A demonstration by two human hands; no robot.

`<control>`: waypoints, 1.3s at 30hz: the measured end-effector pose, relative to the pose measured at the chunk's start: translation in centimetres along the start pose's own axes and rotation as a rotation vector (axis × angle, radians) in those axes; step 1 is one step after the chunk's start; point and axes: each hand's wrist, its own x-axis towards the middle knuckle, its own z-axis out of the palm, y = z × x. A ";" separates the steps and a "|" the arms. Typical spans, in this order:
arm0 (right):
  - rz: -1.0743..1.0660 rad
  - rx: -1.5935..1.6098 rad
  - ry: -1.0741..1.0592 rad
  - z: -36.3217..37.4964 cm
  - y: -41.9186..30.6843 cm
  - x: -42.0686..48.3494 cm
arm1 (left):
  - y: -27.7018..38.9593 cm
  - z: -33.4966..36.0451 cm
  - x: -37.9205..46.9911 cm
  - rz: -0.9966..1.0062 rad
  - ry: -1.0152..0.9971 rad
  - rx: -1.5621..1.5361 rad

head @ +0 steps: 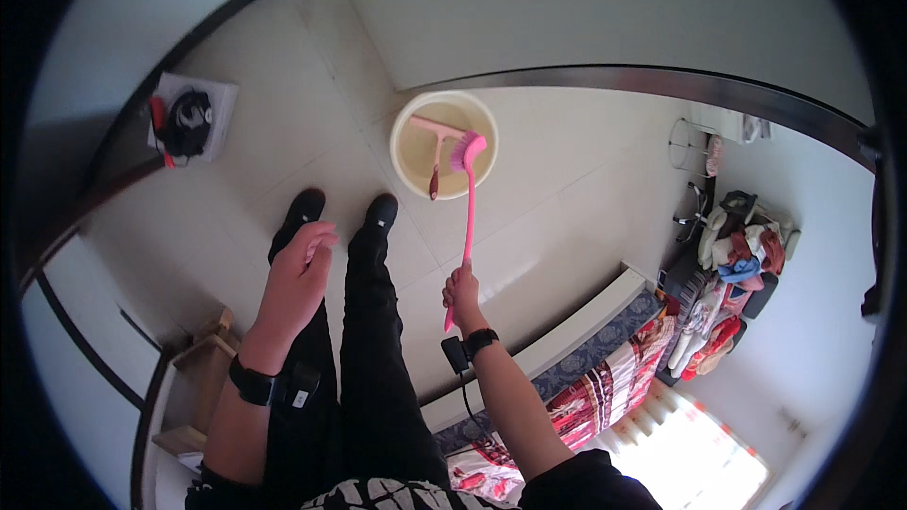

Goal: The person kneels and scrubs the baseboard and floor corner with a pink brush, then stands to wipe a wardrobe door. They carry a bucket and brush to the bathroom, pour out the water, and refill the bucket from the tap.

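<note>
In my right hand (464, 292) is the long handle of a pink scrub brush (470, 205), gripped near its end. The bristled head reaches over the right side of a cream plastic basin (398, 165) on the floor. The basin seems to hold water. A pink squeegee (437, 145) lies in it, its darker handle end leaning on the near rim. My left hand (301, 273) hangs in front of my left leg, holding nothing, with its fingers loosely curled and slightly apart. Both wrists wear black bands with small dark boxes.
On the left floor stands a white box (225, 103) with black and red items on top. A bed (595, 375) with patterned bedding lies to the right. Beyond it, chairs carry heaped clothes (740, 255). A door panel (602, 14) rises behind the basin; a wooden stool (202, 368) stands lower left.
</note>
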 end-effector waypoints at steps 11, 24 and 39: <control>0.040 0.558 -0.390 -4.4 -6.4 -21.3 | 16.5 -4.5 -6.7 0.251 -0.136 0.122; -0.474 -0.368 0.313 -10.6 -6.6 -36.2 | 19.2 9.6 -9.1 0.510 -0.271 0.736; -0.908 -0.778 0.257 -27.9 -13.4 -39.1 | 16.9 40.9 -10.1 -0.245 -0.288 0.081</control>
